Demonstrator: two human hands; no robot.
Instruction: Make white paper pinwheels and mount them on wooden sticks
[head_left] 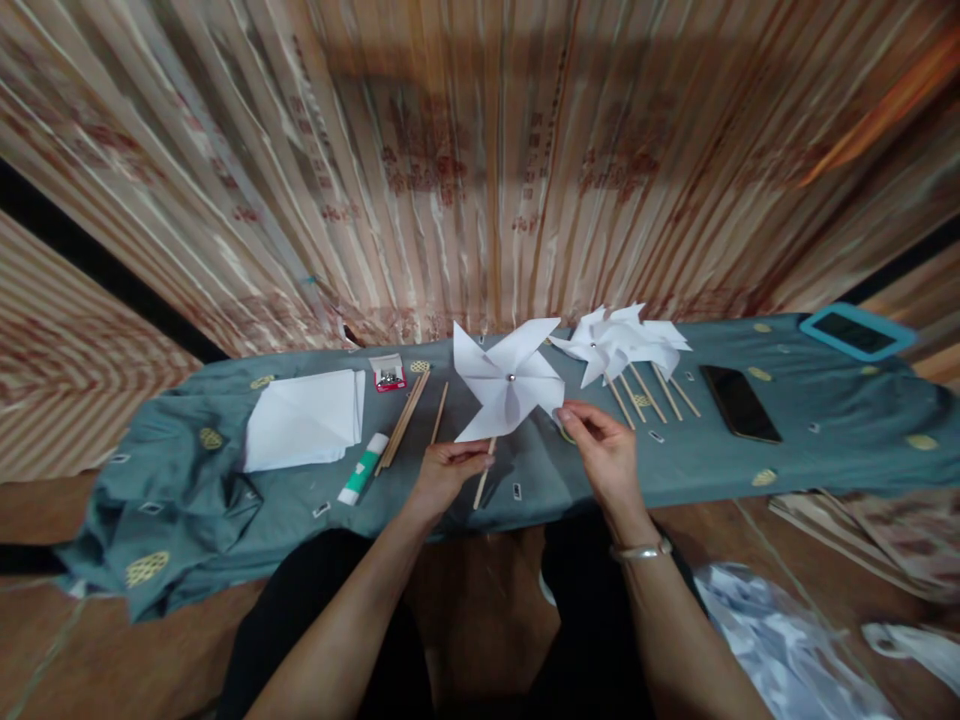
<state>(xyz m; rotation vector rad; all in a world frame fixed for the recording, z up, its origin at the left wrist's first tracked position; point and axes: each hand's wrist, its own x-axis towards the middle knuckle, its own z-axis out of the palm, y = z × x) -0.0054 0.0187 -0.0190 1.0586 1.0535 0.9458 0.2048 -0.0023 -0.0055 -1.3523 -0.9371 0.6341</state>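
Pinwheel (508,380), frame centre, is being checked: stick (484,478) is pinched by left hand (444,478), blade tip by right hand (606,452). Next: gentle spin w/o tearing paper.

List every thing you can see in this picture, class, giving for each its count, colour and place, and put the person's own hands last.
pinwheel: one, white paper on a wooden stick, held upright at the cloth's centre
finished pinwheels: a pile, count unclear, white, right of centre
paper sheets: one stack, white, left on the cloth
glue stick: one, white and green, beside the paper
loose sticks: a few, wooden, left of centre
pin box: one, red-edged, behind the sticks
phone: one, black, right
tablet: one, blue-cased, far right
cloth: one, grey-green, under everything
curtain: striped beige, behind
left hand: grips the stick
right hand: touches a blade
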